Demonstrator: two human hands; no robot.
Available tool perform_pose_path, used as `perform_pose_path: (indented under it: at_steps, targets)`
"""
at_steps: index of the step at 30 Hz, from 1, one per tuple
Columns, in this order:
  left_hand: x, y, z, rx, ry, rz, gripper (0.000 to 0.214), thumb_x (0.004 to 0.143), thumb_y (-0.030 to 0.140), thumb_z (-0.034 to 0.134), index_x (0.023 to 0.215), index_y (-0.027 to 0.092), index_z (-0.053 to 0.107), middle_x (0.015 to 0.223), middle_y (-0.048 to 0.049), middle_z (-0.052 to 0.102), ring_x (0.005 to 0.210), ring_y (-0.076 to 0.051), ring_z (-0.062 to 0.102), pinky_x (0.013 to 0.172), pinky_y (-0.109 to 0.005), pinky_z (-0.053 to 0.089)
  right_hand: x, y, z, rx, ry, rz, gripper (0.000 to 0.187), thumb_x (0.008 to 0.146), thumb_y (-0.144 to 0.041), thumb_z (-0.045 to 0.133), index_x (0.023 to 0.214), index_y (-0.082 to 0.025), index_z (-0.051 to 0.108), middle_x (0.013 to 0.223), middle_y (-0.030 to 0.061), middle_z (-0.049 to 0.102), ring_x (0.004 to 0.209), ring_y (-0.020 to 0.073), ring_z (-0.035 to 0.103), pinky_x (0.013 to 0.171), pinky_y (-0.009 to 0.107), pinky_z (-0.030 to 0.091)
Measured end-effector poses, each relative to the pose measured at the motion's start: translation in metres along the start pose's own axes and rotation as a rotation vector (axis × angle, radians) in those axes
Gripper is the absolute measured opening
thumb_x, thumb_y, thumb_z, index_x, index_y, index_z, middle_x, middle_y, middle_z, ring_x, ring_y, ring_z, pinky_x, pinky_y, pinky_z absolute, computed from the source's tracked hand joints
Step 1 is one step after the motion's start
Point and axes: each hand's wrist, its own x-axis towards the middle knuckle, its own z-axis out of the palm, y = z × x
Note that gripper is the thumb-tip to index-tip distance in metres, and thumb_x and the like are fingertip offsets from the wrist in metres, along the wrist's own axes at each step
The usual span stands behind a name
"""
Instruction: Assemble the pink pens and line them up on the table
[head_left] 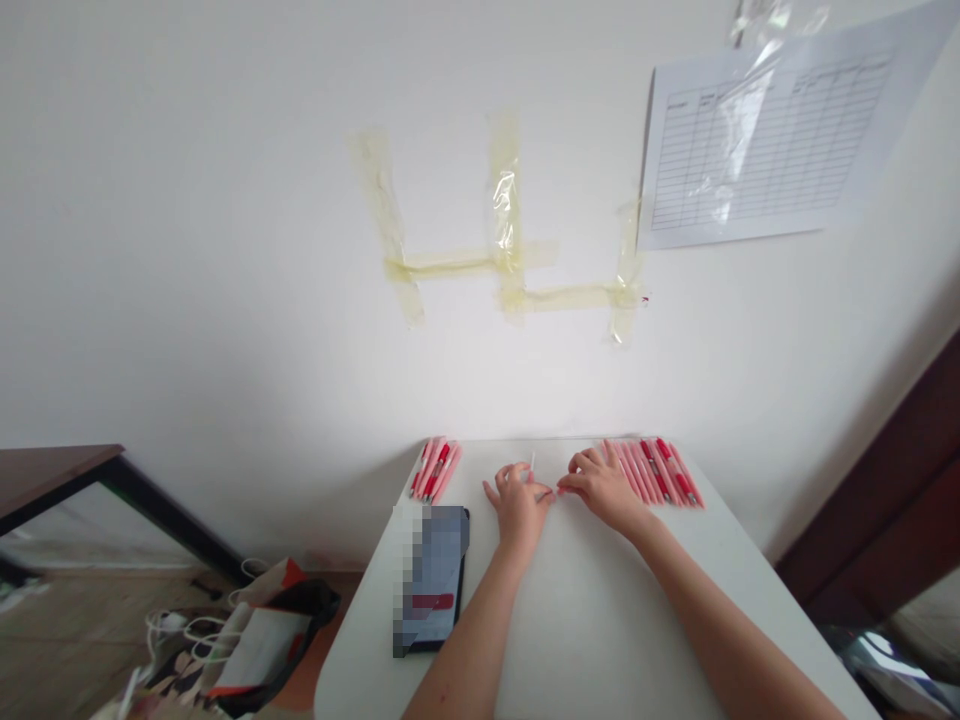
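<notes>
At the far middle of the table (600, 620), the left hand (517, 508) is curled shut on a thin pale piece (532, 463) that points toward the wall. The right hand (606, 490) pinches closed against its fingertips. The pink pens (664, 472) lie just right of the right hand, long axes near-to-far.

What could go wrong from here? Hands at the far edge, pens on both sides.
1. The right hand is up against the right row of pens; a sideways sweep could scatter them.
2. The thin pale piece by the left hand is tiny and may slip away unnoticed.
3. The phone lies at the left edge of the table; a forearm could knock it off.
</notes>
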Motion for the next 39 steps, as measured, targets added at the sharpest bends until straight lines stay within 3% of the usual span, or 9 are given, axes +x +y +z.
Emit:
perform_pose_path:
  at_steps: [16, 29, 39]
  targets:
    - [-0.001, 0.001, 0.003, 0.018, 0.024, 0.038, 0.004, 0.08, 0.036, 0.076, 0.081, 0.033, 0.079, 0.135, -0.0026, 0.06, 0.136, -0.031, 0.041, 0.117, -0.075, 0.011, -0.001, 0.0, -0.003, 0.044, -0.121, 0.098, 0.026, 0.1, -0.028, 0.051, 0.107, -0.034, 0.076, 0.104, 0.0058, 0.07, 0.111, 0.0259, 0.055, 0.118, 0.066, 0.009]
    - [0.0, -0.002, 0.007, 0.047, 0.11, 0.007, 0.015, 0.085, 0.036, 0.07, 0.076, 0.025, 0.076, 0.134, -0.0064, 0.059, 0.136, -0.03, 0.04, 0.117, -0.074, 0.013, -0.006, 0.015, 0.0, 0.059, -0.032, 0.182, 0.027, 0.1, -0.026, 0.048, 0.106, -0.031, 0.074, 0.103, 0.0061, 0.072, 0.109, 0.0268, 0.059, 0.118, 0.065, 0.014]
    - [0.001, -0.005, 0.008, 0.042, 0.105, 0.003, 0.014, 0.084, 0.036, 0.07, 0.076, 0.026, 0.075, 0.134, -0.0057, 0.059, 0.136, -0.03, 0.041, 0.115, -0.075, 0.015, -0.006, 0.012, -0.003, 0.049, -0.052, 0.192, 0.027, 0.101, -0.028, 0.048, 0.106, -0.031, 0.074, 0.105, 0.0061, 0.073, 0.112, 0.0279, 0.058, 0.118, 0.067, 0.013]
